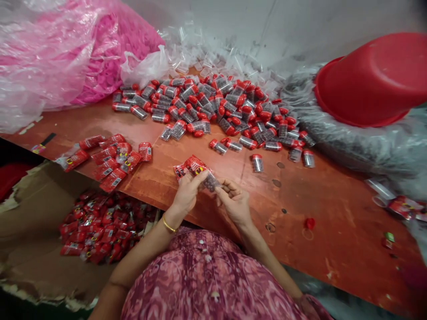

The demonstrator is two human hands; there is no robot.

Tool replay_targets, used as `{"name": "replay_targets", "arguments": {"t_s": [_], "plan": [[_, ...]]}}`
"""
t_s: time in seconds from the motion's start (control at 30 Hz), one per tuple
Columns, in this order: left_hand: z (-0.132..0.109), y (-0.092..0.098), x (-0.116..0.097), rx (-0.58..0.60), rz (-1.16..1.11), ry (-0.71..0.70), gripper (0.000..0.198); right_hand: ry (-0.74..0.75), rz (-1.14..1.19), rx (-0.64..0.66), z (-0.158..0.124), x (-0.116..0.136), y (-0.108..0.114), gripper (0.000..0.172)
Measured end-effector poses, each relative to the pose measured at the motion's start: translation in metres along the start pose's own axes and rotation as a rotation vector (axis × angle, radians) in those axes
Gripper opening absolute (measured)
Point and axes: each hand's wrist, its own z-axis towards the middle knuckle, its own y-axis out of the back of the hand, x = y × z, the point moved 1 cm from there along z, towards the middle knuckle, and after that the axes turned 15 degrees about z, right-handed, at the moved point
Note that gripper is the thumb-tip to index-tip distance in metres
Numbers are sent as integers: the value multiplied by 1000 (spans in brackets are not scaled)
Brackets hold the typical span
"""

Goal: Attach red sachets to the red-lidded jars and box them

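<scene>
Above the table's front edge, my left hand (185, 194) pinches a red printed wrapper (194, 164) between thumb and fingers. A small clear jar (211, 181) with dark contents sticks out of the wrapper's right end, partly behind my left fingertips. My right hand (234, 201) has its thumb and forefinger closed on the jar's near end, its other fingers curled. Left of my hands lies a group of red wrapped jars (115, 160). One upright jar with a red cap (257, 163) stands to the right.
A large pile of red-capped jars (207, 102) spreads across the table (233, 160). Behind it are clear empty containers (213, 55). A pink-filled bag (110, 49) sits at left, a red tub (373, 80) on a plastic bag at right. Below left, a cardboard box (36, 222) holds wrapped jars.
</scene>
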Motion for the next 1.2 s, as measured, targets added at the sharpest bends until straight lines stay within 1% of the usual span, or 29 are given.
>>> {"name": "replay_targets", "arguments": {"t_s": [0.07, 0.17, 0.27, 0.33, 0.4, 0.43, 0.53, 0.6, 0.67, 0.7, 0.73, 0.8, 0.83, 0.87, 0.9, 0.93, 0.97, 1.0, 1.03, 1.07, 1.1, 1.13, 1.17, 1.2], "plan": [[-1, -5, 6, 28, 53, -41, 28, 13, 3, -45, -1, 2, -3, 18], [-4, -11, 14, 68, 112, -92, 25, 18, 31, -66, 0, 0, -4, 21], [-5, -10, 14, 63, 93, -67, 25, 22, 32, -62, 5, -7, 1, 24], [-5, -7, 12, 80, 67, -11, 27, 74, -28, -86, 9, -13, 7, 23], [-5, -2, 11, 125, 43, 66, 28, 167, -138, -101, 13, -18, 12, 24], [-6, 0, 11, 150, 32, 103, 28, 223, -214, -87, 15, -19, 12, 25], [-9, 7, 10, 185, 22, 218, 28, 383, -502, 7, 20, -19, 6, 25], [-12, 16, 6, 180, 83, 299, 29, 451, -686, 102, 24, -16, 1, 28], [-14, 33, -3, 134, 223, 339, 32, 482, -818, 166, 31, -9, 7, 31], [-14, 45, -9, 82, 320, 329, 32, 489, -883, 150, 36, -5, 15, 33], [-14, 60, -17, 10, 435, 304, 33, 490, -951, 98, 42, 0, 27, 34], [-14, 95, -37, -182, 737, 249, 35, 465, -1146, -148, 56, 9, 61, 37], [-15, 113, -47, -264, 932, 240, 36, 418, -1249, -262, 63, 11, 79, 38], [-16, 129, -56, -329, 1158, 246, 40, 357, -1333, -333, 69, 12, 95, 39], [-18, 141, -65, -386, 1384, 244, 44, 300, -1399, -339, 74, 11, 108, 39], [-20, 150, -72, -441, 1586, 241, 47, 278, -1431, -310, 77, 8, 117, 37], [-23, 155, -77, -511, 1746, 226, 49, 280, -1440, -261, 77, 4, 122, 36], [-25, 154, -79, -608, 1848, 190, 50, 298, -1436, -202, 75, -1, 122, 37], [-26, 150, -79, -728, 1889, 132, 50, 327, -1425, -154, 71, -7, 118, 37], [-27, 141, -75, -831, 1880, 43, 49, 360, -1414, -129, 66, -13, 111, 37], [-25, 130, -69, -895, 1839, -75, 48, 393, -1407, -125, 61, -19, 102, 38], [-22, 117, -61, -902, 1787, -209, 46, 422, -1402, -134, 55, -24, 91, 39], [-17, 103, -51, -777, 1752, -361, 43, 447, -1396, -144, 50, -28, 81, 40], [-10, 90, -39, -621, 1727, -489, 40, 467, -1384, -139, 46, -32, 71, 41]]}}
